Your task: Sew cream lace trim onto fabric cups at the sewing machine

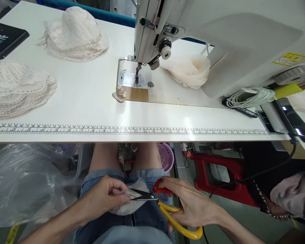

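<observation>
Over my lap, my left hand point(113, 194) pinches a small white piece of fabric point(124, 208) by its edge. My right hand point(186, 201) grips a pair of scissors point(179, 222) with one red and one yellow handle loop. Their dark blades are parted and point left, reaching the fabric close to my left fingertips. Whether the blades have a thread or the fabric between them is too small to tell. Part of the fabric is hidden under my left fingers and the blades.
Above my lap, a white table with a printed ruler point(142, 131) along its front edge carries a sewing machine point(218, 44). White fabric piles point(76, 37) lie on the left, a cream fabric stack point(190, 69) under the machine arm. A plastic bag point(35, 183) hangs lower left; a red stool point(223, 176) stands right.
</observation>
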{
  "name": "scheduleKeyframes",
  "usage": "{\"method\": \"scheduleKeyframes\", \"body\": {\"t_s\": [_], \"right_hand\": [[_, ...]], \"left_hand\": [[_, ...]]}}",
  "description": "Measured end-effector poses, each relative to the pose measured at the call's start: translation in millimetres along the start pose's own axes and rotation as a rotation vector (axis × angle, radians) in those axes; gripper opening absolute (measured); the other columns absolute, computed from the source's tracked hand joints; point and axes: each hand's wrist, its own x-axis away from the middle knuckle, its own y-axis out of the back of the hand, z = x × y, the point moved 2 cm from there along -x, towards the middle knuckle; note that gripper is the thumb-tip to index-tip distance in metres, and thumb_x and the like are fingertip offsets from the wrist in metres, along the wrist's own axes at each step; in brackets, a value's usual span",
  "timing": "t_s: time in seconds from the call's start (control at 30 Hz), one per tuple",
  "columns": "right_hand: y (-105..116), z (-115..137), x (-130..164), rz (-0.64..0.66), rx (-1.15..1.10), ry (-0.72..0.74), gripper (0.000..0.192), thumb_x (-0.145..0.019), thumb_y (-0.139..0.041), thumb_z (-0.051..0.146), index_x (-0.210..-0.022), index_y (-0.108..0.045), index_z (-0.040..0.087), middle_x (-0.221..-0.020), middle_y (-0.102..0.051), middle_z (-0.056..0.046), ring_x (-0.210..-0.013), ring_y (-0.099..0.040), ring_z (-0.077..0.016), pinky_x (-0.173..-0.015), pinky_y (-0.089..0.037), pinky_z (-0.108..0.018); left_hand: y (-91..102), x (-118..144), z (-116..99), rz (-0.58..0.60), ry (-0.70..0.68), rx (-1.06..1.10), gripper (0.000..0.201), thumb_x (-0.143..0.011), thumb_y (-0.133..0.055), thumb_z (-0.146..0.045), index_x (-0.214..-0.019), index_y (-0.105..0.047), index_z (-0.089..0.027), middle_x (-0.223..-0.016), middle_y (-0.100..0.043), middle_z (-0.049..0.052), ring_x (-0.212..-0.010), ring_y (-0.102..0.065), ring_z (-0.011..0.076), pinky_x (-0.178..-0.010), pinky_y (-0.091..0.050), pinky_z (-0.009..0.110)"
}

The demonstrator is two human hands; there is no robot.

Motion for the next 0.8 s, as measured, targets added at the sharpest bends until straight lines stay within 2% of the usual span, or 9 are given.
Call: {"method": "scheduleKeyframes", "body": {"t_s": [0.27, 0.43, 0.6, 0.8], "right_hand": [[-1.9, -0.3, -3.4, 0.016, -0.006, -0.009, 0.043, -0.064, -0.072, 0.032, -0.102, -0.057, 0.02, -0.092, -0.063, -0.004, -0.073, -0.058, -0.0178, -0.064, -0.041, -0.024], [-4.1, -4.6, -3.7, 0.085, 0.01, -0.077, 0.046, -0.064, -0.071, 0.033, -0.106, -0.057, 0.019, -0.096, -0.062, -0.004, -0.078, -0.057, -0.0192, -0.069, -0.041, -0.026], [-7.2, -10.1, -2.7, 0.155, -0.023, -0.17, 0.052, -0.063, -0.071, 0.037, -0.11, -0.056, 0.02, -0.104, -0.06, -0.006, -0.092, -0.055, -0.0237, -0.075, -0.041, -0.028], [-9.0, -8.7, -3.5, 0.169, -0.048, -0.184, 0.046, -0.064, -0.073, 0.036, -0.105, -0.057, 0.02, -0.1, -0.061, -0.004, -0.089, -0.055, -0.0221, -0.073, -0.041, -0.026]], "left_hand": [[-0.3, -0.3, -2.1, -0.053, 0.002, -0.008, 0.034, -0.067, -0.069, -0.046, -0.067, -0.062, -0.013, -0.049, -0.038, -0.008, -0.049, -0.026, 0.0075, -0.047, -0.018, 0.02], [1.6, -0.5, -3.1, -0.038, 0.0, -0.011, 0.029, -0.07, -0.067, -0.042, -0.066, -0.061, -0.013, -0.047, -0.036, -0.008, -0.048, -0.024, 0.0073, -0.047, -0.017, 0.02], [3.0, -0.8, -5.0, -0.028, -0.005, -0.021, 0.025, -0.074, -0.064, -0.036, -0.066, -0.062, -0.012, -0.046, -0.034, -0.008, -0.048, -0.023, 0.0073, -0.046, -0.017, 0.021], [4.3, -2.1, -3.2, -0.011, -0.007, 0.006, 0.025, -0.073, -0.065, -0.036, -0.067, -0.062, -0.012, -0.046, -0.037, -0.008, -0.047, -0.025, 0.0072, -0.046, -0.018, 0.021]]}}
